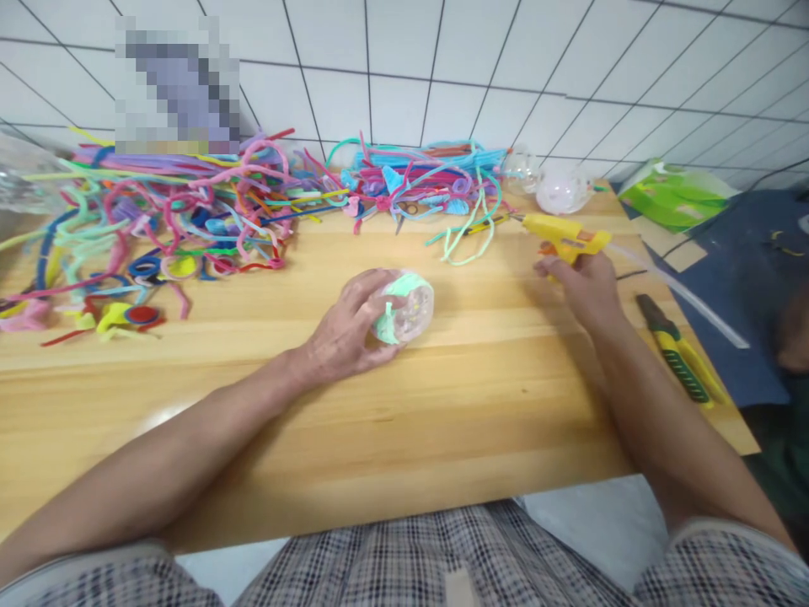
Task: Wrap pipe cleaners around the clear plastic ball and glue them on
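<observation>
My left hand [354, 324] is wrapped round a clear plastic ball [415, 312] that has mint-green fuzzy pieces on it, at the middle of the table. Part of the ball is hidden behind my fingers. My right hand [587, 282] grips a yellow hot glue gun [565, 238] at the right, its nozzle pointing left and away from the ball. A long translucent glue stick [686, 295] sticks out of the gun's back end. Near the nozzle lies a loop of pale green pipe cleaner [471, 236].
Tangled coloured pipe cleaners [208, 202] cover the wooden table's [404, 438] back left, with a bluish bundle [430, 160] beside them. Clear balls [562, 190] stand at the back right. Yellow-green pliers [676, 354] lie by the right edge, near a green package [676, 196].
</observation>
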`<state>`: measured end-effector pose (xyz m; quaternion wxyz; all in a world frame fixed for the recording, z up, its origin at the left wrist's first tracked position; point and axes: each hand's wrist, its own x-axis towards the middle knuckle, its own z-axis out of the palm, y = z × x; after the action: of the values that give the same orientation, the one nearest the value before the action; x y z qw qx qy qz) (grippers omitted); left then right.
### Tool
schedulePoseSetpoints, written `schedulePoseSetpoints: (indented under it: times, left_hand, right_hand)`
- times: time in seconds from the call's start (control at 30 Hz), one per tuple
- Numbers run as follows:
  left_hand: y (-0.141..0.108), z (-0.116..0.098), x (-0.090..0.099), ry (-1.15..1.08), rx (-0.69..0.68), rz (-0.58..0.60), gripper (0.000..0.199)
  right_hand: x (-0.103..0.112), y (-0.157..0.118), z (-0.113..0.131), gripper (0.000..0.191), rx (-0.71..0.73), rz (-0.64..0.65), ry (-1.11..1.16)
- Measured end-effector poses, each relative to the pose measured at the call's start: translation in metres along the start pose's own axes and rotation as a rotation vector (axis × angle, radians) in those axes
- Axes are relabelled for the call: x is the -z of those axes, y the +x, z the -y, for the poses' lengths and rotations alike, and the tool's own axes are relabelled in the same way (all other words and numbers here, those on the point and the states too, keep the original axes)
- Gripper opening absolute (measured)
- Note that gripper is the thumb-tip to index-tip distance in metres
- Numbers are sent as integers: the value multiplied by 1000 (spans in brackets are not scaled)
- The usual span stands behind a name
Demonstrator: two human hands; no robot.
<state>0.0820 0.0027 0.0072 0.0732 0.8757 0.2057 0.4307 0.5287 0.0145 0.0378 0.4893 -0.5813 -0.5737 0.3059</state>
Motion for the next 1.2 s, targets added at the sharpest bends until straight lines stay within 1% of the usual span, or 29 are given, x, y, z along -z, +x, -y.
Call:
schedulePoseSetpoints:
  times: [0.03, 0.13, 0.17, 0.2, 0.23, 0.3, 0.37, 0.4, 0.47, 0.57, 0.7, 0.8, 0.93, 1.07, 1.2]
  left_hand:
    - [0, 0, 0, 1, -4, -5, 66]
    - [-1, 1, -1, 3, -8, -14, 68]
    - [-1, 2, -1, 2, -8, -14, 68]
    - [-1, 2, -2, 0, -7, -15, 68]
    - [-2, 2, -2, -4, -5, -16, 69]
    - [-2, 2, -2, -10, -9, -13, 71]
    - [-1, 2, -1, -13, -9, -1, 72]
    - [-1, 2, -1, -15, -8, 4, 72]
    - [-1, 1, 0, -23, -5, 12, 72]
    - [-1, 1, 1, -35, 13, 22, 73]
    - [-1, 1, 1, -32, 22, 17, 71]
    - [-1, 1, 1, -32, 9, 22, 71]
    - [-1, 2, 0, -34, 9, 22, 72]
    - [0, 1, 0, -32, 11, 14, 68]
    - [3, 0, 0, -11, -7, -4, 64]
  right_hand:
    - [-13, -10, 16, 14, -17, -25, -62]
    - [-46, -41, 60, 22, -26, 62, -73]
    - [-55, -50, 70, 24, -21, 91, -86]
    - [-62, -56, 77, 24, -7, 163, -125]
    - [-67, -61, 81, 24, 63, 193, -163]
    - [-74, -64, 82, 24, 264, 309, -275]
    - [-77, -62, 75, 26, 486, 403, -376]
    - [-77, -60, 71, 28, 575, 430, -413]
    - [-78, -57, 64, 33, 706, 457, -454]
    - [-78, -56, 59, 36, 807, 453, -469]
    - [-81, -59, 61, 31, 825, 404, -469]
    - [-82, -60, 62, 28, 817, 411, -492]
    - [-79, -63, 63, 27, 734, 437, -507]
    - [-78, -66, 68, 21, 643, 455, -506]
    - [-78, -67, 71, 21, 653, 446, -491]
